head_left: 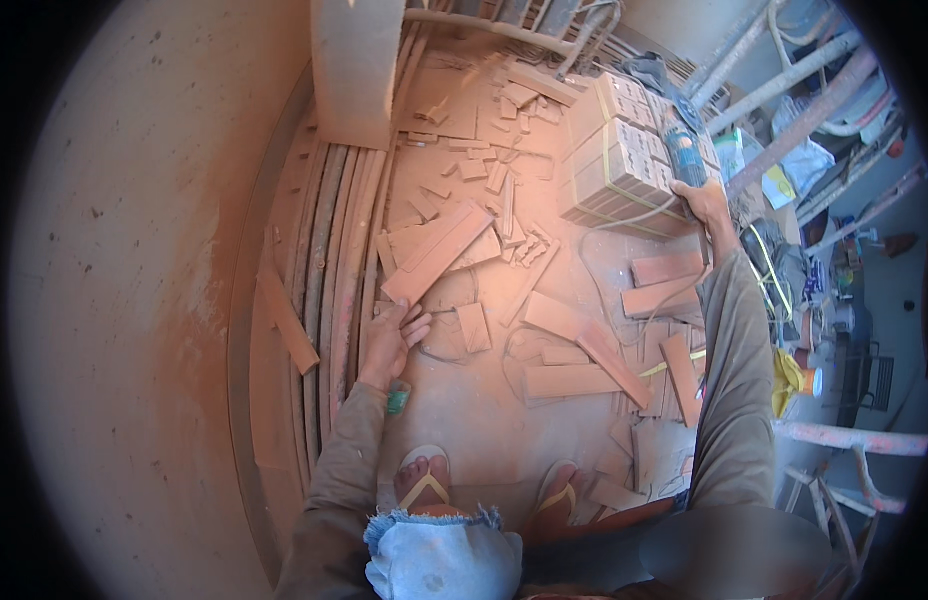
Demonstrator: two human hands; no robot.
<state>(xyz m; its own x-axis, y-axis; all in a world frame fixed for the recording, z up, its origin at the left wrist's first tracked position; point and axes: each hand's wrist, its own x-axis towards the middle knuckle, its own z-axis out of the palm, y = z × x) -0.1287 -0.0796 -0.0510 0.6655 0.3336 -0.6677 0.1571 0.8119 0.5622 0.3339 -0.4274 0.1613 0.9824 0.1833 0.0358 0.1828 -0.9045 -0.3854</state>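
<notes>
My left hand (387, 345) grips the near end of a long reddish terracotta tile (442, 250), which slants away to the upper right over broken tile pieces. A lengthwise line runs along its face. At the right, my right hand (702, 203) is closed round the body of a blue angle grinder (686, 155). Its head points away from me, beside the top of a strapped stack of tiles (624, 160). A cord trails from the grinder toward the floor.
Loose tiles (574, 380) and offcuts (474, 165) lie over the dusty floor. Long pipes (329, 250) run along the left wall, near an upright post (356, 80). Scaffold tubes (804, 150) stand at the right. My sandalled feet (424, 475) are at the bottom.
</notes>
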